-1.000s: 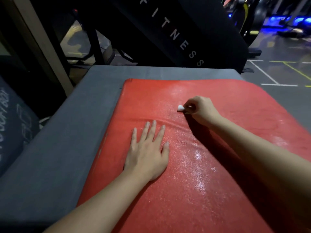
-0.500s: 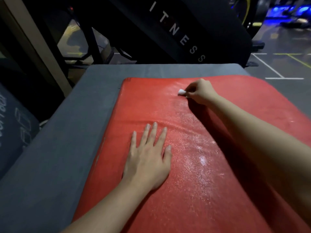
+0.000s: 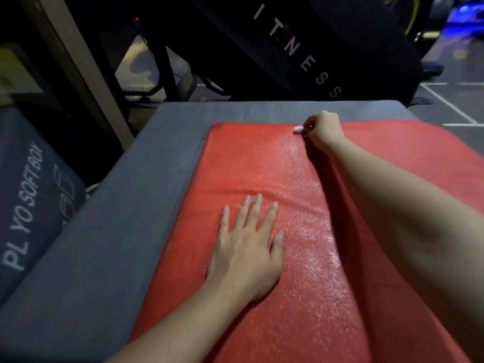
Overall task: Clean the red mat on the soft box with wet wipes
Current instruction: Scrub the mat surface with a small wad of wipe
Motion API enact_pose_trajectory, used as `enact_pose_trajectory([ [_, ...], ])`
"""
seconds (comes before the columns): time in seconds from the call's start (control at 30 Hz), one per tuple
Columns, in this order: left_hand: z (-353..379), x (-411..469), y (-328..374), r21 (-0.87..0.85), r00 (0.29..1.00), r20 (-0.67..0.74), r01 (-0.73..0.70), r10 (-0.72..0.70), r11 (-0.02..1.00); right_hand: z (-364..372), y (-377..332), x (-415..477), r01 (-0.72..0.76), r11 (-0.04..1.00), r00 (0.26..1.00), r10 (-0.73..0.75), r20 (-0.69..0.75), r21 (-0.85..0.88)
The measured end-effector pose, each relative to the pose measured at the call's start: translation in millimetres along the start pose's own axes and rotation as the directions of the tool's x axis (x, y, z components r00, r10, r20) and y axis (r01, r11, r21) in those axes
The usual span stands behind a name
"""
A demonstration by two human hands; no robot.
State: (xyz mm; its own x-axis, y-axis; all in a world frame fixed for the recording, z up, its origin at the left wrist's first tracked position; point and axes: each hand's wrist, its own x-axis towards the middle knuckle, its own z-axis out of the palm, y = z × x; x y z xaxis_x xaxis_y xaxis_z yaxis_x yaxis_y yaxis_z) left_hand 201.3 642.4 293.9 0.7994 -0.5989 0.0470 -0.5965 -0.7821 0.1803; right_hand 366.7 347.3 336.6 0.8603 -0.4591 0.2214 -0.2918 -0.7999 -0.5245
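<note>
A red mat [image 3: 262, 163] lies on top of a grey soft box [image 3: 125, 210]. A wet, shiny streak runs down the mat's middle. My left hand [image 3: 246, 247] presses flat on the mat with fingers spread. My right hand [image 3: 320, 127] is stretched to the mat's far edge and grips a small white wet wipe [image 3: 298, 130], of which only a tip shows beyond the fingers. The wipe touches the mat surface.
A second dark soft box [image 3: 28, 200] with white lettering stands at the left. Behind the box rises a black slanted panel [image 3: 301, 48] lettered FITNESS, with a wooden beam [image 3: 78, 66] at the back left. Grey gym floor [image 3: 455, 95] with white lines lies at the right.
My right hand has pushed the wipe away from me, from the mat's middle to its far edge. My left hand has stayed pressed in place.
</note>
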Motion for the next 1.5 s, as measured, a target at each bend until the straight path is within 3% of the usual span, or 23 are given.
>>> enact_pose_trajectory([
  [0.2,0.6,-1.1,3.2,0.009,1.0,0.001,0.005,-0.005,1.0,-13.3,12.7,0.3,0.126,0.985,0.977,-0.102,0.189,-0.118],
  [0.4,2.1,-1.1,1.7,-0.026,1.0,-0.011,-0.007,0.007,1.0,8.1,11.7,30.9,0.059,0.997,0.998,-0.059,-0.005,-0.054],
  [0.5,2.1,-1.2,1.4,-0.053,0.999,-0.046,-0.004,0.002,0.999,10.3,12.1,41.8,0.024,0.996,0.999,-0.027,-0.033,-0.091],
  [0.67,0.9,0.3,0.4,-0.037,1.0,-0.021,-0.011,0.01,0.999,5.7,20.3,41.3,0.032,0.988,0.999,-0.034,-0.007,-0.152],
  [0.87,0.8,-0.3,2.2,-0.013,1.0,-0.013,0.0,-0.001,1.0,-16.1,28.5,35.7,0.11,0.972,0.986,-0.079,0.15,-0.21],
  [1.03,0.4,-1.5,1.1,-0.004,1.0,-0.005,-0.004,0.004,1.0,-19.6,34.5,28.2,0.105,0.971,0.994,-0.109,-0.011,-0.213],
  [1.13,-0.7,-0.2,1.3,-0.007,1.0,-0.006,-0.001,0.001,1.0,-20.5,35.9,22.1,0.075,0.979,0.997,-0.076,0.004,-0.188],
  [1.4,-1.3,0.0,1.7,-0.013,1.0,-0.014,-0.003,0.003,1.0,-48.5,45.7,-20.8,0.309,0.908,0.942,-0.252,0.221,-0.281],
  [1.5,0.3,1.2,1.1,-0.004,1.0,-0.008,-0.002,0.002,1.0,-44.0,48.7,-23.6,0.314,0.913,0.948,-0.285,0.143,-0.262],
])
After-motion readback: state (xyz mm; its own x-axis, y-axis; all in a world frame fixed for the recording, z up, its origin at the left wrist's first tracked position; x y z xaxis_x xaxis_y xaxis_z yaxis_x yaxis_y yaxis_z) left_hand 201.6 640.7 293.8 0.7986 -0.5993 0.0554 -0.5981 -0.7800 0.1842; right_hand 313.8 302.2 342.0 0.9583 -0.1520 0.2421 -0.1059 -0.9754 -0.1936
